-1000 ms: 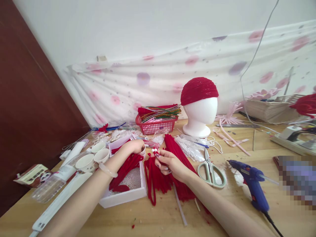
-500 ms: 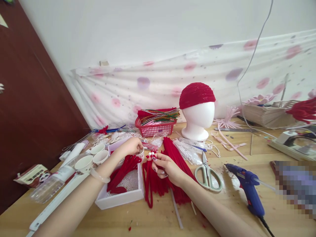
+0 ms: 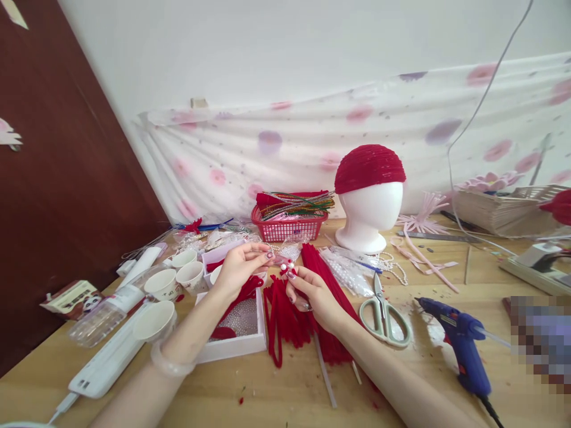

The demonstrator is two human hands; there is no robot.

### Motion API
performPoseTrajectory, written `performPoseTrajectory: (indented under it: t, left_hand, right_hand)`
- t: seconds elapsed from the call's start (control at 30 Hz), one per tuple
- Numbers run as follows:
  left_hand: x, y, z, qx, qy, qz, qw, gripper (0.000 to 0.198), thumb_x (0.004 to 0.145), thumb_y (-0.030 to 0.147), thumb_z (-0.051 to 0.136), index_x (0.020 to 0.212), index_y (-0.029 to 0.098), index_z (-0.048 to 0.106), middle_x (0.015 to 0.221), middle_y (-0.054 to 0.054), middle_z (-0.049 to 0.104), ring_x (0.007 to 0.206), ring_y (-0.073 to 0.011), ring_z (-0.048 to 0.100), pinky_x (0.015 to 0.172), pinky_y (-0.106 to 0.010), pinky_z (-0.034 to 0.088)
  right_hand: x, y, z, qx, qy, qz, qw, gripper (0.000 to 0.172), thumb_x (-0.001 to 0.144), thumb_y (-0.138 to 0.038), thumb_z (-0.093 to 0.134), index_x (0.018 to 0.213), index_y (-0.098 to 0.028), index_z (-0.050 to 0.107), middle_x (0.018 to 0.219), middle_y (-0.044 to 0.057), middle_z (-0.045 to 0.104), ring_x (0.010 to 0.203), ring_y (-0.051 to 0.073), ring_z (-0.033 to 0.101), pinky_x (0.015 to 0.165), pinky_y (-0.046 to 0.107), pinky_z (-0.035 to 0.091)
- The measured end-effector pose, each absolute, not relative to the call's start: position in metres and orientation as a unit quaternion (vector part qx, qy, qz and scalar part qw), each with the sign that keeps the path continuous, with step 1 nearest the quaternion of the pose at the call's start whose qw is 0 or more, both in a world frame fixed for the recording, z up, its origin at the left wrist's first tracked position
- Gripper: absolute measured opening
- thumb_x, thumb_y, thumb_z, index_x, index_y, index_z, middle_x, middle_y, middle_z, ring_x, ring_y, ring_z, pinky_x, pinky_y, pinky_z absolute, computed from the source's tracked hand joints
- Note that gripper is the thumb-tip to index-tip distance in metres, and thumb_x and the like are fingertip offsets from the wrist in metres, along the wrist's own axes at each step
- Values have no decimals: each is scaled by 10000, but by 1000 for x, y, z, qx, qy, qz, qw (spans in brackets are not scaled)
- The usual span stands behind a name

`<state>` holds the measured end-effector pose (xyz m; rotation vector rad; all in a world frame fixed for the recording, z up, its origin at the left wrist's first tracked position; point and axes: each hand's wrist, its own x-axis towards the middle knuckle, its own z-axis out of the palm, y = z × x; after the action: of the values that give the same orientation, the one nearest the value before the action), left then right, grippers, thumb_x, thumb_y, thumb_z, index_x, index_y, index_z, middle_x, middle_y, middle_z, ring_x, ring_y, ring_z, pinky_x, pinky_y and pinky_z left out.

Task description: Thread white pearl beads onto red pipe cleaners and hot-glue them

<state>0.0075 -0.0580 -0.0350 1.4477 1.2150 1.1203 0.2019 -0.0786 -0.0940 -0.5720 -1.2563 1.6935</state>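
Note:
My right hand [image 3: 314, 297] pinches a small red fuzzy piece with white pearl beads [image 3: 288, 267] between thumb and finger. Just left of it, my left hand [image 3: 243, 267] has its thumb and fingertips pressed together; whatever is between them is too small to make out. Under the left hand stands a white box [image 3: 243, 345] with loose pearl beads and red chenille stems [image 3: 241, 300] in it. Folded red chenille stems [image 3: 289, 321] lie below my right hand, and a long bundle of red stems [image 3: 312, 261] runs behind it.
A white mannequin head [image 3: 372, 211] wearing a red cap stands behind. Scissors [image 3: 384, 321] and a blue glue gun [image 3: 459, 339] lie to the right. Paper cups [image 3: 160, 285] and a white power strip [image 3: 96, 368] are at left. A red basket [image 3: 289, 229] sits at the back.
My left hand has come up out of a cup by the box and moved right, close to the beaded piece. My right hand keeps its pinch. The view has shifted slightly left.

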Motion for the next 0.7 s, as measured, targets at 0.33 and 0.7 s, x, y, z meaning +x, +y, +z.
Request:
performPoseTrajectory:
  t: [0.33,0.7]
  left_hand:
    - [39,-106,-41,378,349,591,621,175,767,187,816,869,158,677,776,-23,782,732,-156,756,746,-275,621]
    - [44,-106,-48,321,336,623,629,180,715,211,885,804,151,741,794,-15,794,765,-141,748,819,-288,624]
  right_hand:
    - [191,-106,-71,-256,-585,571,516,253,1013,-377,629,877,-164,633,604,-93,547,422,74,459,435,211,412]
    - [188,-112,-65,-303,-600,520,527,271,940,-412,633,755,-242,531,491,-83,547,448,115,422,499,285,311]
